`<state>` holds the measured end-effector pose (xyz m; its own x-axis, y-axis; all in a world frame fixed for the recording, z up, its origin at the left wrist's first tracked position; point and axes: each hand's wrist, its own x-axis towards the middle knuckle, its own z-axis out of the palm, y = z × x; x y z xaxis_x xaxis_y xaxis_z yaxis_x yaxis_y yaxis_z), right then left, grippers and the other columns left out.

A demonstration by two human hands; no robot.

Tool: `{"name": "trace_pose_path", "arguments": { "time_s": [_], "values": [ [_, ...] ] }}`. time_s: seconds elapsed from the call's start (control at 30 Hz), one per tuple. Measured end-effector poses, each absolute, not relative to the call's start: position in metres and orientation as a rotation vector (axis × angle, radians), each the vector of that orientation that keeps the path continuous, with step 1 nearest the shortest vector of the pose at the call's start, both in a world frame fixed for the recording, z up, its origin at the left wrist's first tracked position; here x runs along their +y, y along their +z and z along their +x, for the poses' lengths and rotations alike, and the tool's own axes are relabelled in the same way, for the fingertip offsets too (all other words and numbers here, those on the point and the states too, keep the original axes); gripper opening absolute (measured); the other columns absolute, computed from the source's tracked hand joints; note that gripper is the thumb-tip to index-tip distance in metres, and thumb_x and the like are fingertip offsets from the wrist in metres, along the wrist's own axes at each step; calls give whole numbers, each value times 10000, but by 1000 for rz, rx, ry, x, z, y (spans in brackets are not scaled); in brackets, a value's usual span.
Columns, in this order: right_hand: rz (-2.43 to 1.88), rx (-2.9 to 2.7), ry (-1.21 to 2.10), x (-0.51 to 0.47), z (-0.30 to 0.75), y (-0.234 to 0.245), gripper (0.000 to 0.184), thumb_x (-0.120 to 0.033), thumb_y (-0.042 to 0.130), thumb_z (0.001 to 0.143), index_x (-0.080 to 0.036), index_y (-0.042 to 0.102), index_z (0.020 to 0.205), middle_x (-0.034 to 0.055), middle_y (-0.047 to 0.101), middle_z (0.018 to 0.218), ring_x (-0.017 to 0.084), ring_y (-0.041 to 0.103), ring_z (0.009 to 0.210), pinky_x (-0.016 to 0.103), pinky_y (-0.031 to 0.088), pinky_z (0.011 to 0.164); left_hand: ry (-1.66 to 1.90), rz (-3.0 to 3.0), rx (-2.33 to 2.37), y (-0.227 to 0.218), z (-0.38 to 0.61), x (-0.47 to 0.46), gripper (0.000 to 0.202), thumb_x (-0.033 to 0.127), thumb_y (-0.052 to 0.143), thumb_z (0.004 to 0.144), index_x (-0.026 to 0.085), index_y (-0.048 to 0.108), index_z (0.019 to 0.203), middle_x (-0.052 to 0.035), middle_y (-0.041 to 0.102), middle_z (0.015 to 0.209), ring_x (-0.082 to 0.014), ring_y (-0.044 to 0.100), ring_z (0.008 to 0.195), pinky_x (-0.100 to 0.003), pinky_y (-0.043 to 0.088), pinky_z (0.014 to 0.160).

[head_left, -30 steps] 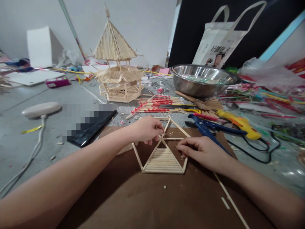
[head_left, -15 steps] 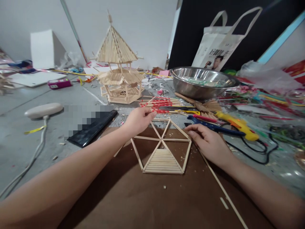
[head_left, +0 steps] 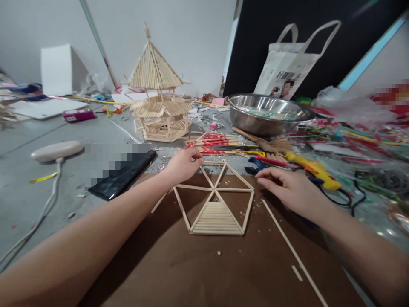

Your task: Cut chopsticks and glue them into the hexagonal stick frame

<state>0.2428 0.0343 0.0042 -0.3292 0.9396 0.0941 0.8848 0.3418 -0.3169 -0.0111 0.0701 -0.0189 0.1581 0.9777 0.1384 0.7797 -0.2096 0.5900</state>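
My left hand (head_left: 183, 165) is at the upper left corner of a flat hexagonal frame (head_left: 234, 190) of thin wooden sticks. Its fingers are bent together round a thin wooden stick (head_left: 160, 201), which shows on both sides of the hand; the grip itself is partly hidden. Spokes cross the frame, and short sticks fill its front triangle. Just right of the frame, my right hand (head_left: 284, 187) has loosely curled fingers, thumb and index finger apart, with nothing visible between them. Blue-handled pliers (head_left: 254, 164) lie beside and partly behind it. A long stick (head_left: 292, 247) rests below that hand.
A stick pagoda model (head_left: 159, 111) stands behind, near a metal basin (head_left: 271, 121). Red-wrapped sticks (head_left: 211, 143), a yellow glue gun (head_left: 315, 168) and its cable lie beyond the brown board (head_left: 191, 273). A black phone (head_left: 124, 175) is at left.
My right hand has drawn back to the right, away from the frame's right corner. My left hand stays by the upper left corner. The view has shifted slightly.
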Motion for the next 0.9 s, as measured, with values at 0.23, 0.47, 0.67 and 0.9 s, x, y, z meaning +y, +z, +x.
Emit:
{"name": "trace_pose_path", "arguments": {
  "time_s": [0.23, 0.47, 0.67, 0.9],
  "values": [
    [-1756, -2629, 293, 31, 250, 13, 298, -454, 394, 746, -230, 587, 718, 15, 613, 675, 160, 540, 605, 262, 336, 507, 818, 2006, 1690, -19, -11, 71, 313, 377, 402, 702, 144, 610, 731, -4, 553, 607, -117, 451, 567, -224, 322, 550],
    [-1902, -2944, 120, 20, 241, 13, 303, -426, 394, 723, -213, 589, 632, 41, 608, 654, 178, 536, 593, 245, 221, 454, 859, 2021, 1691, -19, -8, 69, 288, 361, 415, 706, 146, 607, 720, 10, 515, 552, -108, 430, 530, -220, 314, 537],
    [-1866, -2971, 192, 18, 240, 12, 193, -244, 396, 690, -193, 560, 600, 35, 585, 616, 139, 507, 548, 240, 214, 453, 845, 2108, 1647, -15, -4, 65, 229, 311, 435, 711, 155, 603, 714, -12, 579, 630, -132, 489, 616, -239, 342, 596],
    [-1600, -2687, 397, 17, 247, 21, 125, -288, 432, 738, -205, 487, 663, -27, 526, 541, 92, 440, 465, 227, 293, 454, 955, 2158, 1549, -5, 1, 58, 189, 264, 450, 714, 150, 601, 716, -16, 610, 717, -130, 509, 687, -245, 356, 649]
  ]
}}
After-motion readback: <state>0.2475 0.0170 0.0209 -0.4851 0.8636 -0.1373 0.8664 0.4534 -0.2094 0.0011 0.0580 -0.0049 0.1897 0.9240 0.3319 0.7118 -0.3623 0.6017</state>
